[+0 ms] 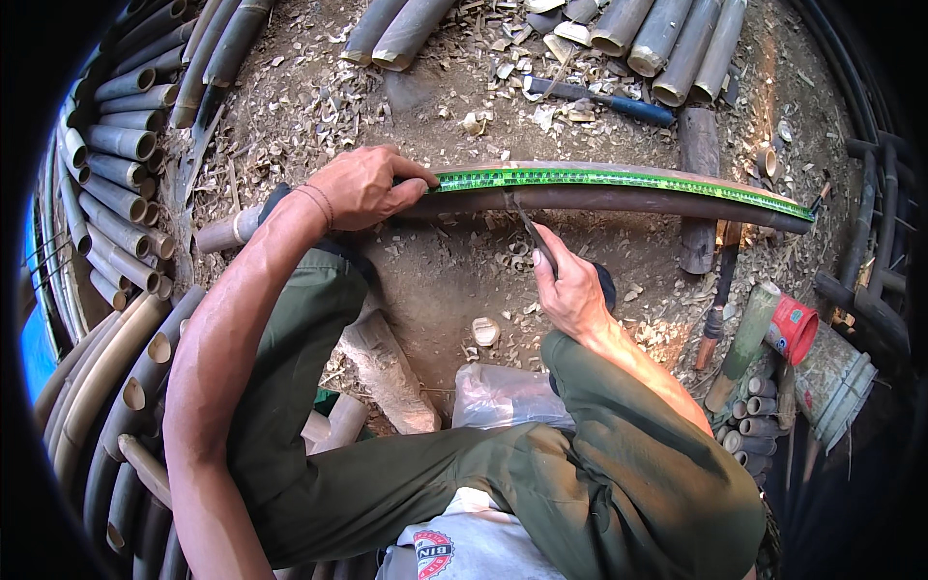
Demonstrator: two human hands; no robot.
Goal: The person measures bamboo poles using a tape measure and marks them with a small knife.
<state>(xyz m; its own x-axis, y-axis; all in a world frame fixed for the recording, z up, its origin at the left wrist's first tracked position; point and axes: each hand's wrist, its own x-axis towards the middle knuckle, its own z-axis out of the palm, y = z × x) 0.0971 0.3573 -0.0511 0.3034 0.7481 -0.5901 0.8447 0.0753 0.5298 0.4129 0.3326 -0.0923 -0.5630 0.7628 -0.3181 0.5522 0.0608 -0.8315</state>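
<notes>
A brown bamboo pole (667,201) lies crosswise before me, with a green measuring tape (580,177) stretched along its upper side. My left hand (372,187) is closed at the tape's left end, thumb and fingers pinching it against the pole. In the grip of my right hand (572,290) is a slim dark knife-like tool (531,230). Its narrow tip touches the pole just below the tape's edge, right of my left hand. My palm and fingers partly hide its handle.
A short log (700,155) lies under the pole's right part. Beyond it are a blue-handled chisel (633,107) and cut bamboo tubes (619,29). More bamboo (121,142) is stacked at left. A red container (793,327) and a grey bucket (839,391) stand right. Shavings litter the ground.
</notes>
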